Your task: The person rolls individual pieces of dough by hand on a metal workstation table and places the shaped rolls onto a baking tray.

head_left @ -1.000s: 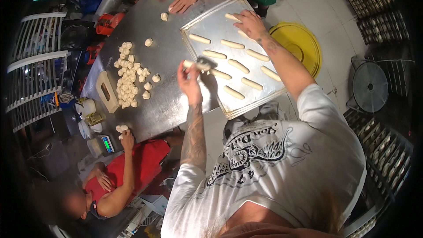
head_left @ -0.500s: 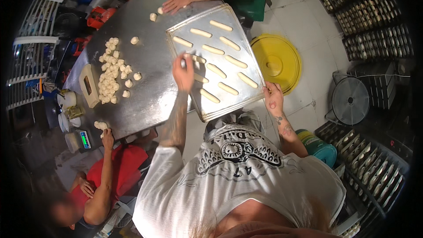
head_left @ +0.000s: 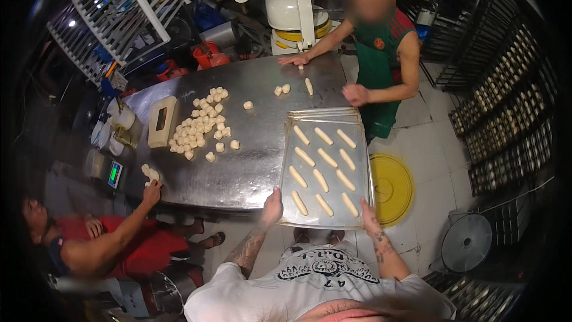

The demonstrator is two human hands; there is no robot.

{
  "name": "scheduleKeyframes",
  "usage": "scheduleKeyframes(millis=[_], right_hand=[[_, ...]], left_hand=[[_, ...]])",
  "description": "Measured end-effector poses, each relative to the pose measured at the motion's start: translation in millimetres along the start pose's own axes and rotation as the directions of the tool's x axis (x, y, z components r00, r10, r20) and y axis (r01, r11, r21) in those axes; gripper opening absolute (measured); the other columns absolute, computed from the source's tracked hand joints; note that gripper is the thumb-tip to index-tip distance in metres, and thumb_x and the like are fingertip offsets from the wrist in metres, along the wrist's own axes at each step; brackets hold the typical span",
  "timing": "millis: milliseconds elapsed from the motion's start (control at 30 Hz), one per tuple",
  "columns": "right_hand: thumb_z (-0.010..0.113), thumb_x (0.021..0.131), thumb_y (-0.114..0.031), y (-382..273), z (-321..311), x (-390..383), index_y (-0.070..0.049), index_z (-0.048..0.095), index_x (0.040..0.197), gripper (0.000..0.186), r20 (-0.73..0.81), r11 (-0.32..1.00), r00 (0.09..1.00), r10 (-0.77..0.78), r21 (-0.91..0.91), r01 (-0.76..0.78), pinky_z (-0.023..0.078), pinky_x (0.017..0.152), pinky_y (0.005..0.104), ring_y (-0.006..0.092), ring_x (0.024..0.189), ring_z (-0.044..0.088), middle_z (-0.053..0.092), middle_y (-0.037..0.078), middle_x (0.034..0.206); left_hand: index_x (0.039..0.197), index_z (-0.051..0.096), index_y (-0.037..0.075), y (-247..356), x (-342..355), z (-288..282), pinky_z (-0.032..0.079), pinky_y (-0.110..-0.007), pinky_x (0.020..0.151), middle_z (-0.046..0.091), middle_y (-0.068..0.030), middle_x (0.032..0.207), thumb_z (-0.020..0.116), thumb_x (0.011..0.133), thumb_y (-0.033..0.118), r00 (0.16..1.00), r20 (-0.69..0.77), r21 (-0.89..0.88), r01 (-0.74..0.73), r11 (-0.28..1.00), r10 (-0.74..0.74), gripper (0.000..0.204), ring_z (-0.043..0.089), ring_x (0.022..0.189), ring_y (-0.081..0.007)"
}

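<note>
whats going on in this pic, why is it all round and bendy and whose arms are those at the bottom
The picture comes from a wide fisheye camera worn on a person's head, looking down, so straight edges bend near the rim. The two forearms at the bottom are the wearer's own. The left hand and right hand each grip a near corner of a metal baking tray that carries rows of long dough sticks. The tray lies on a steel table, beside a pile of small dough pieces and a pale block. Two other people work there: one in a green apron across the table, one in red at the left.
</note>
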State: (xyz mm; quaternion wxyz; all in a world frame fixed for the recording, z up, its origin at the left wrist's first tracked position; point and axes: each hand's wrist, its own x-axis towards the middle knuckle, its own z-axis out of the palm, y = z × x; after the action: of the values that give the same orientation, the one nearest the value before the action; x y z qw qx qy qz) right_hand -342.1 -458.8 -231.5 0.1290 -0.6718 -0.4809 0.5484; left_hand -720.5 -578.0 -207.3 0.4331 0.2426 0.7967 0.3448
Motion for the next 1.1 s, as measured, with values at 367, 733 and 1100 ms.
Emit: scheduleKeyframes(millis=[367, 733, 1100], right_hand=[[0.06, 0.112, -0.046, 95, -92, -49, 0.008, 0.071, 0.111, 0.055, -0.171, 0.924, 0.965, -0.198, 0.296, 0.242, 0.049, 0.089, 0.0353, 0.0171, 0.094, 0.056, 0.067, 0.005, 0.098], [0.06, 0.111, -0.052, 73, -143, -41, 0.008, 0.06, 0.146, 0.07, -0.029, 0.869, 0.99, -0.138, 0.477, 0.135, 0.04, 0.115, 0.0348, 0.0213, 0.129, 0.055, 0.064, 0.014, 0.141], [0.06, 0.111, -0.047, 4, -68, -22, 0.009, 0.045, 0.157, 0.074, -0.13, 0.827, 0.977, -0.17, 0.52, 0.213, 0.041, 0.118, 0.0405, 0.0267, 0.139, 0.052, 0.057, 0.02, 0.152]], left_hand=[[0.122, 0.071, -0.006, -6, -92, 116, 0.051, -0.044, 0.104, 0.075, -0.0285, 0.116, 0.042, 0.112, 0.059, 0.982, -0.104, 0.099, -0.15, 0.984, 0.161, 0.072, 0.071, 0.116, -0.0338], [0.136, 0.066, -0.006, 8, -94, 145, 0.045, -0.043, 0.113, 0.072, -0.0293, 0.131, 0.038, 0.114, 0.058, 0.975, -0.117, -0.064, -0.196, 0.979, 0.187, 0.073, 0.065, 0.13, -0.0389], [0.134, 0.068, 0.0, 29, -59, 21, 0.053, -0.041, 0.101, 0.072, -0.0231, 0.122, 0.051, 0.113, 0.049, 0.952, -0.045, -0.047, -0.304, 0.952, 0.302, 0.057, 0.07, 0.111, -0.0331]])
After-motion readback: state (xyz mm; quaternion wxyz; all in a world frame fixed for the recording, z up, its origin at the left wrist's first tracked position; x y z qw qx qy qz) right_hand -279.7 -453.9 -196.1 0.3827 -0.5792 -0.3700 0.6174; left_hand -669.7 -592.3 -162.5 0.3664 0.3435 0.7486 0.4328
